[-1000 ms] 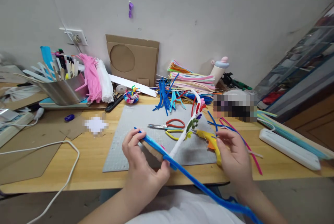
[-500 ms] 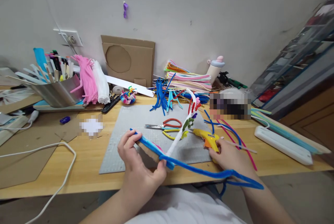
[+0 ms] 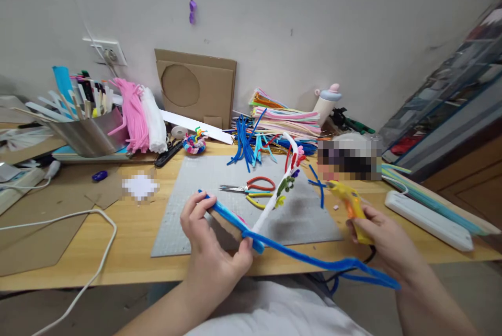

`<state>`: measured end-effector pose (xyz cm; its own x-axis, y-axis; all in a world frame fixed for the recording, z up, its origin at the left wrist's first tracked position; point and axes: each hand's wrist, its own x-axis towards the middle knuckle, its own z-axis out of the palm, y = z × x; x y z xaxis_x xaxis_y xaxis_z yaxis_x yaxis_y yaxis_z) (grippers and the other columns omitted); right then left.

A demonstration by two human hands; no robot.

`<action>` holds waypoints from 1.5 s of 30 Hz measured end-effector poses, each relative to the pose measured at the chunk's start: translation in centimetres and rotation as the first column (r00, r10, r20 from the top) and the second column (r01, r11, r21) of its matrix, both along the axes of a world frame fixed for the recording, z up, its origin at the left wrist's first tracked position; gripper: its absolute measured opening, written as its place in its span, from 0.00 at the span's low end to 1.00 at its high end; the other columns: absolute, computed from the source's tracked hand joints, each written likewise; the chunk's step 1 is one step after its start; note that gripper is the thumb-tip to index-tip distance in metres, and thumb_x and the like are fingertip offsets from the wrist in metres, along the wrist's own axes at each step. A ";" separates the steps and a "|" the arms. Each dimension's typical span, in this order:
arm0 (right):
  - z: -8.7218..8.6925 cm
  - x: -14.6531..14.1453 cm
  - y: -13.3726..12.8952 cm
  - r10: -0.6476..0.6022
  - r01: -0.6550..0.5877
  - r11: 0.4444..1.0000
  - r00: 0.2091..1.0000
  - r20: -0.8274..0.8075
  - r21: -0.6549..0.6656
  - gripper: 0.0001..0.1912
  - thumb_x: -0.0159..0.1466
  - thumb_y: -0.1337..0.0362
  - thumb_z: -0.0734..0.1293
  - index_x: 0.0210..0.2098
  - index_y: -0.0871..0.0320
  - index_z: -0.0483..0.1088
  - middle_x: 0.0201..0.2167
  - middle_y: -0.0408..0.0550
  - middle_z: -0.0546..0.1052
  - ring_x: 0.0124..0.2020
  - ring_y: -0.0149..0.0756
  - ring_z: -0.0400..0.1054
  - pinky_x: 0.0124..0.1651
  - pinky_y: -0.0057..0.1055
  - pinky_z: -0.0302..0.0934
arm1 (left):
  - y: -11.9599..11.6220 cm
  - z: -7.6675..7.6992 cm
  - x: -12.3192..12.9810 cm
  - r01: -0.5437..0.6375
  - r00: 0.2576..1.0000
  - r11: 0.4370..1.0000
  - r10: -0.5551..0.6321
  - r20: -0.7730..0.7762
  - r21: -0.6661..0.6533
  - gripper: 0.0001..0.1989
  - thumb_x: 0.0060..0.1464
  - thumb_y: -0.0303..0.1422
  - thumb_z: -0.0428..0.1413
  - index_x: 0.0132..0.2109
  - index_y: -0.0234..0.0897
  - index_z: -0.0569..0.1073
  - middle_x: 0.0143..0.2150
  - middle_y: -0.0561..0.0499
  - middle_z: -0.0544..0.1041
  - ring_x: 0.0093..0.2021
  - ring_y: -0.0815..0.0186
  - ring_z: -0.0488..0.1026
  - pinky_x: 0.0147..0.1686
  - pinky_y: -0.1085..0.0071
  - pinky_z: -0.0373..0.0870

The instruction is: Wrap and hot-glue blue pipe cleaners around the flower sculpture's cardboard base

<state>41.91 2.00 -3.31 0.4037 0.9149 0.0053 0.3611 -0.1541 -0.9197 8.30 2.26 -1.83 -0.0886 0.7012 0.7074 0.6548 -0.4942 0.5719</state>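
Note:
My left hand (image 3: 214, 244) is closed round a cardboard piece covered with blue pipe cleaners (image 3: 229, 217), its fingers at the upper end and its thumb at the lower end. From that piece rises a bent white pipe-cleaner stem (image 3: 265, 212) bearing small red, green, yellow, purple and pink shapes. A long blue pipe cleaner (image 3: 304, 255) trails from it to the right, in front of my body. My right hand (image 3: 386, 236) grips a yellow glue gun (image 3: 353, 203) by its handle, nozzle pointing up and left, apart from the piece. Beneath lies a grey cutting mat (image 3: 176, 221).
Red-handled pliers (image 3: 261, 183) and a yellow-handled tool (image 3: 259, 201) lie on the mat. Bundled pipe cleaners (image 3: 288, 120) and a bottle (image 3: 326, 106) stand behind. A white power strip (image 3: 427, 221) is at right, a metal holder (image 3: 92, 132) and white cable (image 3: 112, 231) at left.
My right hand has moved right with the glue gun, turning it more upright. Pink strips seen beside it earlier no longer show. My left hand still holds the piece in nearly the same place.

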 end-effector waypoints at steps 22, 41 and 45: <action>9.7 -6.7 -0.4 0.441 -0.314 0.891 0.771 -0.459 0.327 0.17 0.57 0.44 0.73 0.34 0.51 0.77 0.29 0.46 0.75 0.19 0.30 0.63 0.18 0.27 0.61 | 0.5 -1.2 0.5 0.102 0.988 0.990 -0.112 0.109 0.093 0.43 0.43 0.33 0.65 0.61 0.36 0.51 0.60 0.37 0.56 0.64 0.52 0.56 0.64 0.49 0.56; 10.8 -11.1 -1.2 0.581 -0.684 0.724 0.672 0.459 0.085 0.10 0.67 0.55 0.65 0.31 0.51 0.68 0.25 0.39 0.72 0.24 0.34 0.66 0.26 0.27 0.61 | 0.1 -0.4 2.1 0.098 0.995 0.979 -0.093 -0.035 0.177 0.38 0.44 0.38 0.65 0.57 0.38 0.53 0.57 0.37 0.60 0.61 0.48 0.61 0.59 0.44 0.61; 10.6 -11.2 -1.1 0.594 -0.684 0.727 0.669 0.446 0.058 0.08 0.67 0.57 0.66 0.32 0.52 0.69 0.26 0.40 0.73 0.25 0.34 0.67 0.27 0.27 0.61 | 0.0 -0.3 2.2 0.084 0.996 0.982 -0.078 -0.045 0.168 0.38 0.43 0.38 0.65 0.57 0.39 0.54 0.57 0.38 0.60 0.61 0.48 0.61 0.59 0.45 0.62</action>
<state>30.73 0.90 7.25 -0.3572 0.9034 0.2374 0.6136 0.4186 -0.6696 10.48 2.26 -2.13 -0.0074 0.5747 0.8184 0.6283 -0.6340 0.4509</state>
